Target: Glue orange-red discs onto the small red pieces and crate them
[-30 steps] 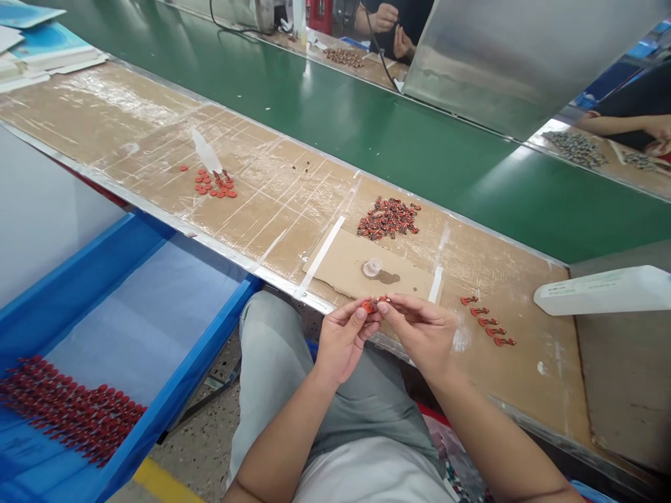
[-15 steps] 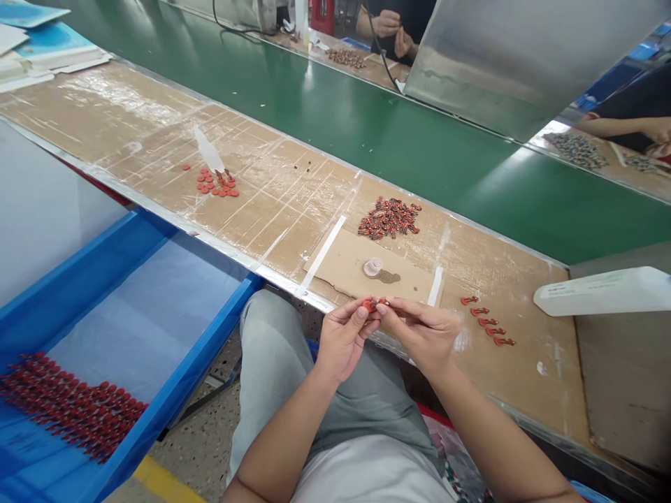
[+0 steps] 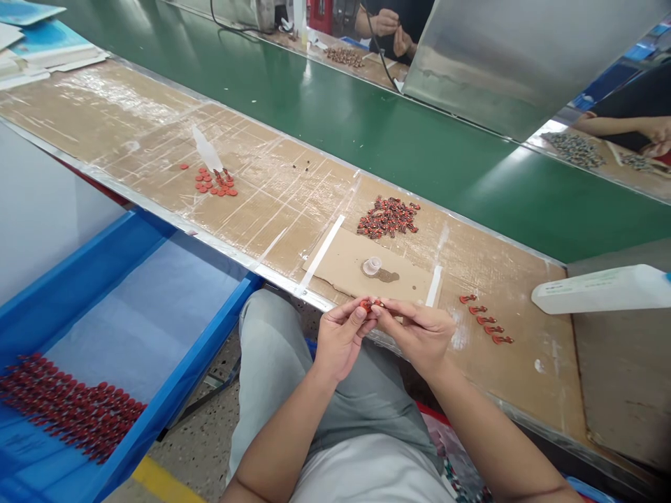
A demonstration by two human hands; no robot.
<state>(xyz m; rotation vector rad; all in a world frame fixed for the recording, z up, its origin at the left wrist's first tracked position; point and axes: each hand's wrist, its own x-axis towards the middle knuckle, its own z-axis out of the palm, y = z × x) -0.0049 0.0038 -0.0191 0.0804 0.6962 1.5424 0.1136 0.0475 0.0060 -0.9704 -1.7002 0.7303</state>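
My left hand [image 3: 340,339] pinches a small red disc [image 3: 365,305] between thumb and fingers, just over the table's front edge. Against it, my right hand [image 3: 422,335] pinches a small red and dark piece, mostly hidden by the fingertips. Both hands meet in front of a cardboard sheet [image 3: 340,269] that bears a small clear cup [image 3: 372,265] beside a dark wet stain. Behind the sheet lies a heap of small red and black pieces [image 3: 388,216]. To the right, several red discs with dark pieces on them [image 3: 486,320] form a slanting row.
Loose red discs [image 3: 214,183] lie by a white pointed strip [image 3: 207,148] on the left. A blue tray [image 3: 172,363] holds rows of red pieces. A white bottle [image 3: 602,288] lies at right. Beyond the green belt [image 3: 314,105], other people's hands [image 3: 393,31] work.
The red disc and the small piece in my fingers have come slightly closer together. Otherwise the view has only shifted a little.
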